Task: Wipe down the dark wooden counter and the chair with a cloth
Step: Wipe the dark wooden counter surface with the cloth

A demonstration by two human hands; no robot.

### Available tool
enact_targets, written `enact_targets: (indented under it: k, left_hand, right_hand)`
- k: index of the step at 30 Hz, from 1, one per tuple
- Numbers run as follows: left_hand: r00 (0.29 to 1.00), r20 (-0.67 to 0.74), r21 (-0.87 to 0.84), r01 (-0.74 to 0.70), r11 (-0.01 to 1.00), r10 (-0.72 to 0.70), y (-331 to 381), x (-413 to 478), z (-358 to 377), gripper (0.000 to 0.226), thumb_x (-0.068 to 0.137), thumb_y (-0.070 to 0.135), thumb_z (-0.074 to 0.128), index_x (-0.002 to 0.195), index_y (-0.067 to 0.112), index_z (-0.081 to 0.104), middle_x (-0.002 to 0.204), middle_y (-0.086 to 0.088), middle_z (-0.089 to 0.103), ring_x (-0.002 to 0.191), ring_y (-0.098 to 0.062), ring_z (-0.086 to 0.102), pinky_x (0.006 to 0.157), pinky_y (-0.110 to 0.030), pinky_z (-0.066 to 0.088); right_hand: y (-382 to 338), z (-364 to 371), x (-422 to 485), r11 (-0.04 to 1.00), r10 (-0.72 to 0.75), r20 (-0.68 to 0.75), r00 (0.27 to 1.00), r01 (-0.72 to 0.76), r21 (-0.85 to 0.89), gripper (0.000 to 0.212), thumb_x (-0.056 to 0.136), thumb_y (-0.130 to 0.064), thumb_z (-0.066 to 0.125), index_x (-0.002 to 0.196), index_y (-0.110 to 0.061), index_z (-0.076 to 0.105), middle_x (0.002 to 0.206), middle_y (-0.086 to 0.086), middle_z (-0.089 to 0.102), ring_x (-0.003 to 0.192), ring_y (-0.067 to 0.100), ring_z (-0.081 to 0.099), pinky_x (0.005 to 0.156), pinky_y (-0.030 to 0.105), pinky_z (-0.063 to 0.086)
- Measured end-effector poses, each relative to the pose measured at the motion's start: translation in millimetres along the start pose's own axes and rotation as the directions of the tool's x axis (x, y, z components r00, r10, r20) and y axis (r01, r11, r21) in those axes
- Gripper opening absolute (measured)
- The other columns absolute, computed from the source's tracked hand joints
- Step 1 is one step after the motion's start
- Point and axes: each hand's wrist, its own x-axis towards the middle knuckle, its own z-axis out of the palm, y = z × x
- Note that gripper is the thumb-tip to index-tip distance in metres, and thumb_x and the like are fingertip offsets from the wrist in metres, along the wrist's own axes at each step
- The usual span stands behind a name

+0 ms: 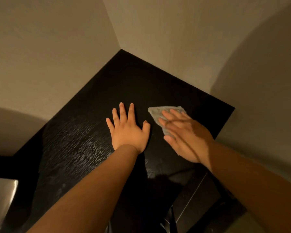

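Lowest in the frame: two bare forearms, the left forearm (84, 190) rising from bottom centre-left and the right forearm (250, 179) entering from the lower right edge. Lower left corner: a pale metal surface (2, 195) with a soft sheen, cut off by the frame; what it was could not be told. Bottom centre-right: a dark panel (188, 187) set below the worktop's edge, in shadow, its nature unclear. Centre: the left hand (128, 130), palm down and flat on the dark wooden counter (94, 101), fingers straight and spread apart, gripping nothing. Just to its right, not touching it: the right hand (186, 137), somewhat blurred, fingers straight and close together, pressed flat on top of the cloth (165, 112) rather than curled round it. The cloth, grey-green and folded flat, lay on the counter right of centre, its upper left portion showing beyond the fingertips and the rest hidden beneath the hand. Left of the left hand: pale streaks (74, 137) across the counter's grain. Upper centre: the counter narrowed to a corner where it met plain beige walls (49, 47), which filled the top and both sides of the frame.
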Motion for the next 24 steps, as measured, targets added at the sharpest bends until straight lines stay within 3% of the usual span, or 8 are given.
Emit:
enact_targets:
  k: [3, 6, 8, 11, 14, 16, 20, 24]
  left_hand:
    - [1.000, -0.001, -0.011, 0.000, 1.000, 0.000, 0.9, -0.7, -0.5, 0.082, 0.094, 0.067, 0.028, 0.167, 0.034, 0.007, 0.176, -0.001, -0.004, 0.161, -0.029, -0.009, 0.128, -0.057, -0.005]
    - [1.000, 0.001, -0.016, -0.005, 1.000, 0.005, 0.4, -1.5, -1.8, 0.082, 0.095, 0.067, 0.028, 0.167, 0.034, 0.007, 0.176, -0.002, -0.004, 0.161, -0.030, -0.009, 0.128, -0.057, -0.006]
    - [1.000, 0.002, -0.013, -0.018, 1.000, 0.018, -0.4, -2.2, -2.3, 0.082, 0.095, 0.066, 0.028, 0.167, 0.033, 0.008, 0.176, -0.003, -0.004, 0.161, -0.031, -0.009, 0.128, -0.057, -0.007]
    - [0.998, 0.031, -0.031, -0.058, 0.998, 0.059, -4.4, -4.9, -5.1, 0.078, 0.098, 0.063, 0.028, 0.167, 0.033, 0.009, 0.176, -0.003, -0.004, 0.161, -0.030, -0.010, 0.128, -0.056, -0.008]
    - [0.981, 0.043, -0.021, -0.188, 0.982, 0.189, -16.5, -20.0, -6.0, 0.070, 0.102, 0.053, 0.028, 0.167, 0.033, 0.012, 0.176, -0.002, -0.001, 0.161, -0.028, -0.006, 0.130, -0.054, -0.003]
    - [0.963, 0.041, -0.001, -0.267, 0.964, 0.267, -31.3, -44.2, -2.0, 0.067, 0.103, 0.050, 0.028, 0.167, 0.032, 0.015, 0.176, -0.003, 0.003, 0.162, -0.028, -0.002, 0.130, -0.051, 0.001]
    - [0.954, 0.023, -0.008, -0.298, 0.955, 0.298, -60.8, -106.3, 6.8, 0.068, 0.100, 0.050, 0.029, 0.165, 0.031, 0.023, 0.175, -0.001, 0.011, 0.162, -0.027, 0.004, 0.131, -0.047, 0.004]
    - [0.963, 0.038, -0.007, -0.265, 0.964, 0.265, -76.8, -149.5, 10.9, 0.067, 0.101, 0.048, 0.034, 0.165, 0.030, 0.025, 0.175, 0.000, 0.011, 0.162, -0.025, 0.004, 0.131, -0.046, 0.004]
  right_hand:
    - [36.4, -5.5, 28.3, 0.975, 0.222, -0.055, 0.974, -0.222, -0.006, 0.077, 0.099, -0.056, 0.016, 0.160, -0.014, 0.035, 0.168, 0.014, 0.026, 0.156, 0.033, 0.020, 0.129, 0.043, 0.004]
    - [28.3, -3.3, 39.4, 0.909, 0.415, -0.031, 0.909, -0.416, -0.025, 0.068, 0.105, -0.052, 0.013, 0.165, -0.019, 0.016, 0.173, 0.009, 0.007, 0.159, 0.030, 0.002, 0.129, 0.044, -0.002]
    - [-3.5, 6.1, 30.2, 0.927, 0.374, -0.040, 0.927, -0.374, -0.001, 0.069, 0.103, -0.052, 0.013, 0.164, -0.021, 0.019, 0.172, 0.009, 0.010, 0.159, 0.030, 0.003, 0.129, 0.045, -0.002]
    - [-60.0, 24.1, -9.2, 0.985, 0.174, -0.096, 0.980, -0.174, 0.013, 0.067, 0.101, -0.050, 0.027, 0.158, -0.017, 0.040, 0.167, 0.010, 0.030, 0.156, 0.033, 0.020, 0.128, 0.051, 0.011]
    - [-66.3, 23.7, -34.8, 1.000, 0.024, -0.012, 1.000, -0.024, -0.003, 0.063, 0.102, -0.048, 0.035, 0.157, -0.016, 0.042, 0.166, 0.009, 0.032, 0.156, 0.030, 0.024, 0.127, 0.049, 0.019]
    - [-39.9, 15.2, -23.9, 0.997, 0.062, -0.012, 0.998, -0.062, -0.042, 0.072, 0.098, -0.054, 0.027, 0.159, -0.016, 0.037, 0.167, 0.011, 0.030, 0.156, 0.032, 0.022, 0.128, 0.048, 0.015]
    - [-23.2, 2.5, -7.9, 0.924, 0.378, 0.019, 0.925, -0.377, -0.062, 0.071, 0.104, -0.056, 0.016, 0.165, -0.020, 0.014, 0.173, 0.008, 0.007, 0.159, 0.030, 0.001, 0.129, 0.047, 0.001]
    - [-95.5, 23.0, -34.9, 0.961, 0.272, -0.067, 0.960, -0.275, -0.036, 0.071, 0.101, -0.055, 0.024, 0.162, -0.019, 0.029, 0.170, 0.013, 0.020, 0.157, 0.036, 0.011, 0.128, 0.052, 0.005]
